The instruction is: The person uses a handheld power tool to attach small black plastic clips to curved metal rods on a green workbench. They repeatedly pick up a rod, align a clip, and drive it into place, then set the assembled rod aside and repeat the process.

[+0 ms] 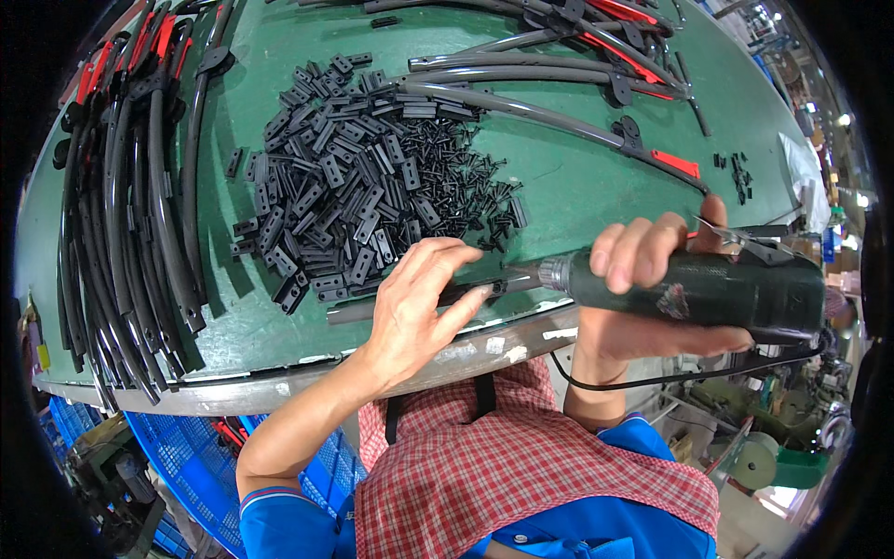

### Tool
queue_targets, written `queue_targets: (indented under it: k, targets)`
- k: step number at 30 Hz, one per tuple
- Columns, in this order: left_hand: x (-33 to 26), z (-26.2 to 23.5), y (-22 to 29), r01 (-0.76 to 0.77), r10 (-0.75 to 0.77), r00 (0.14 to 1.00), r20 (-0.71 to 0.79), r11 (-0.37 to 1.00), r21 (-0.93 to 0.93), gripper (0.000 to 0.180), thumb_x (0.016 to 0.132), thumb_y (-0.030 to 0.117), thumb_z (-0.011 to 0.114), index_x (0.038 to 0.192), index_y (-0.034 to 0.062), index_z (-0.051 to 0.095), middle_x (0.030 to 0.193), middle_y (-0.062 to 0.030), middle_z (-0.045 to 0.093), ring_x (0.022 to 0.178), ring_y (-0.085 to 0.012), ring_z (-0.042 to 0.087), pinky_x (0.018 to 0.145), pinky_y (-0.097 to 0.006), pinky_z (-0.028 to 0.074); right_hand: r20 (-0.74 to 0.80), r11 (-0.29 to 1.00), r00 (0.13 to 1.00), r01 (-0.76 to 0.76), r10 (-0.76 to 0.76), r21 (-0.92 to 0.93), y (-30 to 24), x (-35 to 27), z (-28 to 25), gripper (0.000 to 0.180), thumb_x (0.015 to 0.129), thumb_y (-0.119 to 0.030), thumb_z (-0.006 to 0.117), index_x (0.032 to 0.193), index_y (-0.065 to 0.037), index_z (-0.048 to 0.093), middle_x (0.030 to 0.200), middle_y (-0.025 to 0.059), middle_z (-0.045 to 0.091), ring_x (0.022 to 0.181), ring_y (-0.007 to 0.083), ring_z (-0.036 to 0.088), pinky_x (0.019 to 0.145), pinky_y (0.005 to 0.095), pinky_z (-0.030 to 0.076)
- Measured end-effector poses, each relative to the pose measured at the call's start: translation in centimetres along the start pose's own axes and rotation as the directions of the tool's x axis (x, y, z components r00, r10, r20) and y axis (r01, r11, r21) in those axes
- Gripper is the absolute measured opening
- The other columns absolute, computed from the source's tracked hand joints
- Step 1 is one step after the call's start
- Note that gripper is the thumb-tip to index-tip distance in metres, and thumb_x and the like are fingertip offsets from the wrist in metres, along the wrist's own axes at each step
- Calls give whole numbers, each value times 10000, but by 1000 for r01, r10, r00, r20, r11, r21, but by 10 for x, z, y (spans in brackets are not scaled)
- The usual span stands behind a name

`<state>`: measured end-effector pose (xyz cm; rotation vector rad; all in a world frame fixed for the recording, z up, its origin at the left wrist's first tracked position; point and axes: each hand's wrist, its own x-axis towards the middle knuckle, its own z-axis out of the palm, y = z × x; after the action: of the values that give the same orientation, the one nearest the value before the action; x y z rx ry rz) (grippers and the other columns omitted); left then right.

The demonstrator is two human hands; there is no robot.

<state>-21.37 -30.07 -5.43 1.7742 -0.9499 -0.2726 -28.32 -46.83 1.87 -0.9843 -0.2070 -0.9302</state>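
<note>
My right hand (643,270) is wrapped around a dark green electric screwdriver (708,293), held almost level with its nose to the left. The tip of the screwdriver meets a small black plastic block (498,288) on a grey metal tube (350,314). That tube lies along the near edge of the table, crossing under my left hand (410,298). My left thumb presses by the block from the near side, and the index finger arches over the far side. The other left fingertips are hidden. Beyond the hands spread a heap of black plastic blocks (326,177) and a pile of dark screws (461,172).
Bent tubes with red parts (126,186) are stacked along the left of the green table (559,200). More curved tubes (549,112) lie at the far right. A black cord (652,380) loops below the screwdriver. Blue crates (186,466) stand below the table's metal edge (307,380).
</note>
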Motion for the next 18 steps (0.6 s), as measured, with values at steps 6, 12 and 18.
queue_targets:
  k: [6, 12, 18]
  targets:
    - [5, -2, -1, -99, 99, 992, 72, 995, -11, 293, 749, 89, 696, 1036, 38, 671, 990, -97, 627, 915, -256, 583, 796, -357, 484, -12, 999, 999, -43, 43, 3, -3, -2, 19, 972, 765, -740, 535, 1387, -14, 357, 699, 32, 475, 557, 147, 486, 541, 322, 418]
    - [3, -1, -3, -66, 68, 996, 51, 996, -54, 181, 740, 74, 692, 913, 29, 665, 904, -83, 639, 853, -250, 585, 745, -351, 480, -28, 999, 998, -52, 52, 10, 0, -3, 22, 964, 768, -735, 539, 1381, -14, 360, 694, 30, 471, 554, 146, 486, 537, 315, 419]
    - [4, -1, -4, -119, 121, 992, 37, 992, -32, 172, 714, 84, 718, 851, 29, 630, 881, -86, 636, 809, -252, 583, 707, -355, 472, 7, 995, 995, -95, 94, 17, 0, -4, 19, 979, 762, -739, 540, 1393, -17, 345, 690, 31, 467, 553, 152, 495, 525, 312, 418]
